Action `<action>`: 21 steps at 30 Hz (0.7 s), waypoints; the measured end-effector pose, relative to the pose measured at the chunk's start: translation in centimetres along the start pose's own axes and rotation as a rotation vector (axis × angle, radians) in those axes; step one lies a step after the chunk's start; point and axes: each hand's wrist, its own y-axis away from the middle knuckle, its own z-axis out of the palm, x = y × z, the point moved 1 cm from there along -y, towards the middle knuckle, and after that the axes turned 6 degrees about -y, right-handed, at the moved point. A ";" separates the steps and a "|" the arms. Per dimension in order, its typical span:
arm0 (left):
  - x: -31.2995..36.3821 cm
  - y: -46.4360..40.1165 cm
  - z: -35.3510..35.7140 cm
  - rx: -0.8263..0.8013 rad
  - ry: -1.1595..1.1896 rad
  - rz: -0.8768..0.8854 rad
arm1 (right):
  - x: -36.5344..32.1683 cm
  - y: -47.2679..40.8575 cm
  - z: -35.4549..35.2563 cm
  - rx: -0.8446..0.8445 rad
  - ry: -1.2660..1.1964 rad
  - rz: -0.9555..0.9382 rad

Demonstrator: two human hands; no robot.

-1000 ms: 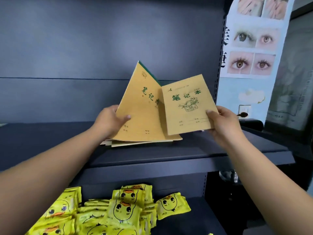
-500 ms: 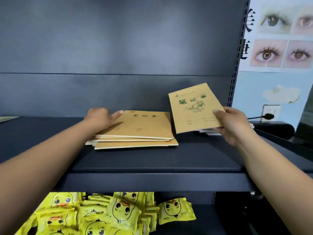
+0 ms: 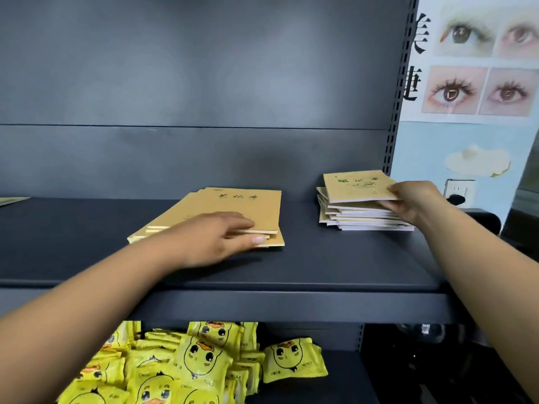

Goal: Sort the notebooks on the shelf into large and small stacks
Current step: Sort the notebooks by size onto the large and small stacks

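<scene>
Hard to count the notebooks in either pile since only the edges show, and the left hand covers the near left part of the large stack, so the lower covers there are hidden. The print on the small notebook is too blurry to read properly, just green characters and a little drawing. A tan sliver at the far left edge of the shelf is cut off by the frame, can't tell what it is. Both piles sit on the dark shelf, the large stack around the middle and the small stack off to the right near the slotted upright, with a clear gap between them. The left hand lies flat-ish on the front of the large stack, fingers stretched out over the top cover and the thumb against the front edges, not gripping anything as far as I can see. The right hand pinches the right edge of the small notebook, thumb on top and fingers underneath, holding it just above or right on the top of the small stack, can't tell if it's touching. Both forearms reach in from the bottom corners. Below the shelf there's a heap of yellow duck packets, partly cut off at the bottom, and an eye poster on the right wall.
</scene>
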 end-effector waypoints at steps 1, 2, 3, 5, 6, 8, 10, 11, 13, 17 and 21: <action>1.4 0.3 0.4 0.016 -0.003 0.033 | 0.0 -0.1 -0.1 -0.013 -0.038 0.009; 2.7 0.5 1.0 0.022 0.000 0.055 | 0.0 0.0 -0.3 -0.032 -0.079 0.015; 3.8 0.7 1.5 0.027 -0.002 0.079 | -0.1 0.4 -0.4 -0.071 -0.082 0.011; 4.8 0.7 2.4 0.007 -0.055 0.079 | -0.2 1.3 -0.8 -0.155 0.057 -0.037; 4.8 0.6 2.8 0.005 -0.082 0.071 | -0.1 1.6 -1.2 -0.177 0.187 -0.090; 4.8 0.7 3.2 -0.003 -0.104 0.055 | 0.1 1.7 -2.0 -0.141 0.507 -0.258; 4.7 0.9 3.3 -0.006 -0.117 0.064 | 0.2 1.4 -2.4 -0.107 0.763 -0.334; 4.7 0.9 3.3 -0.005 -0.118 0.069 | 0.4 1.1 -2.5 -0.105 0.858 -0.325; 4.8 0.9 3.3 -0.004 -0.113 0.068 | 0.5 0.8 -2.4 -0.124 0.992 -0.317; 4.9 0.9 3.3 0.028 -0.073 0.053 | 0.8 0.6 -2.0 -0.135 1.120 -0.394; 5.0 1.0 3.4 0.086 -0.051 0.042 | 1.1 0.8 -1.7 -0.149 1.232 -0.488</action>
